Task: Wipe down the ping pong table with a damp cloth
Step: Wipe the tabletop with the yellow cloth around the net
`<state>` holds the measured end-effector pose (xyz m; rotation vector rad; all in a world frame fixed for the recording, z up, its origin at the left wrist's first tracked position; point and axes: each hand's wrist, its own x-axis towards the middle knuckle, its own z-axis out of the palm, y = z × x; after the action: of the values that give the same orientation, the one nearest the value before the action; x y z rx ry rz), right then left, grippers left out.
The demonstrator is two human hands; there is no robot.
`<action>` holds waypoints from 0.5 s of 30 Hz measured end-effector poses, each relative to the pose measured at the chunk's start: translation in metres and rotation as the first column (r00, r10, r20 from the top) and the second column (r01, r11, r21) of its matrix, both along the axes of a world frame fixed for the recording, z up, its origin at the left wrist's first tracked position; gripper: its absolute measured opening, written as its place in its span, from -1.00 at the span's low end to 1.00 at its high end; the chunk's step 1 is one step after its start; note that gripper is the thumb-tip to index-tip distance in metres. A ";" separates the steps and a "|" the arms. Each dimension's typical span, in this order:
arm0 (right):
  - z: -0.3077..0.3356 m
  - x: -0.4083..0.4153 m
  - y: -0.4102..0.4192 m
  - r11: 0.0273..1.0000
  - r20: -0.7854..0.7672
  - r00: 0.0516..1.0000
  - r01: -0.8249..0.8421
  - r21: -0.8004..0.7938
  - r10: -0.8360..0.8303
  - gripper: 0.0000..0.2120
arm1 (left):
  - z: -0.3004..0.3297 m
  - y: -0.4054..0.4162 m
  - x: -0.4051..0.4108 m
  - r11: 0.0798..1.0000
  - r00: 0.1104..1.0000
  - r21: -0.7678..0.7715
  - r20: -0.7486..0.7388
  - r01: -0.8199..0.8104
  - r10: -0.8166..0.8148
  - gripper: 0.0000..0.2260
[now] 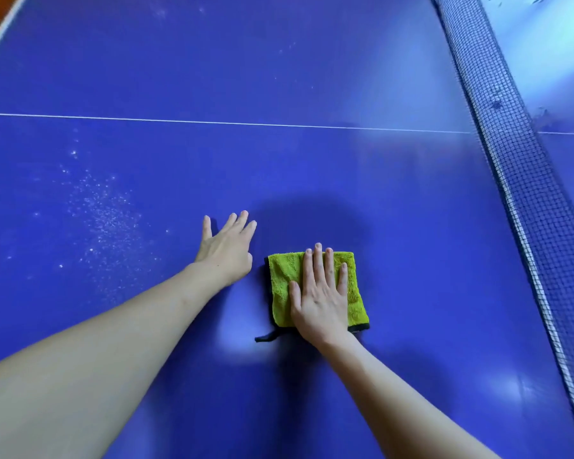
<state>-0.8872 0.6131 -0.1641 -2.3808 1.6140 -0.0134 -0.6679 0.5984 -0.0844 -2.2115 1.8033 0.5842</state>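
The right hand lies flat with straight fingers pressing a folded green microfibre cloth against the blue ping pong table, lower centre of the frame. The left hand rests open, palm down, on the bare surface just beside the cloth, apparently as a brace. A scatter of pale specks sits at the left of the frame, and fainter marks show in the upper middle beyond the white centre line; the net runs down the right side. To wipe well, I judge the palm should keep even pressure so the whole cloth stays in contact, sweeping in overlapping passes toward the speckled patch, with the left hand shifting clear of the path.
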 end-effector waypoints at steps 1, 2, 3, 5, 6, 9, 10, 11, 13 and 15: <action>0.000 -0.001 0.016 1.000 -0.011 1.000 -0.003 0.004 0.003 -0.29 | 0.001 0.005 0.001 1.000 1.000 0.003 -0.003 -0.010 0.010 -0.38; 0.000 -0.002 0.027 1.000 -0.026 1.000 -0.006 0.007 0.006 -0.30 | 0.002 0.007 0.003 1.000 1.000 0.009 -0.002 -0.014 0.014 -0.39; -0.001 -0.002 0.034 1.000 -0.040 0.999 -0.003 0.011 0.003 -0.30 | 0.002 0.009 0.005 1.000 1.000 0.017 0.003 -0.012 0.012 -0.39; -0.001 -0.001 0.035 1.000 -0.064 0.998 0.008 0.015 -0.007 -0.30 | 0.002 0.010 0.010 1.000 1.000 0.027 0.021 -0.012 0.012 -0.39; -0.001 0.000 0.033 1.000 -0.074 0.997 0.011 0.012 -0.010 -0.30 | 0.002 0.008 0.014 0.999 0.999 0.031 0.025 -0.020 0.020 -0.39; -0.003 0.009 0.018 1.000 -0.076 0.997 -0.002 0.000 0.002 -0.31 | -0.001 0.000 0.028 0.998 0.999 0.039 0.028 -0.046 0.044 -0.39; -0.002 0.014 0.008 1.000 -0.070 0.998 -0.008 -0.009 0.007 -0.31 | -0.002 -0.005 0.033 0.998 0.998 0.035 0.036 -0.051 0.050 -0.38; -0.002 0.022 -0.005 1.000 -0.062 0.998 -0.009 -0.016 0.008 -0.30 | -0.003 -0.010 0.039 0.998 0.997 0.031 0.044 -0.059 0.057 -0.38; -0.001 0.042 -0.039 1.000 -0.044 0.999 0.000 -0.010 0.000 -0.30 | -0.005 -0.021 0.051 0.997 0.996 0.032 0.054 -0.074 0.072 -0.38; 0.000 0.065 -0.077 1.000 -0.037 0.999 0.007 -0.006 -0.007 -0.29 | -0.007 -0.033 0.062 0.995 0.996 0.056 0.058 -0.077 0.074 -0.38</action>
<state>-0.8226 0.5364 -0.1645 -2.3938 1.6412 0.0251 -0.6058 0.5650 -0.0917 -2.2427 1.6603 0.5761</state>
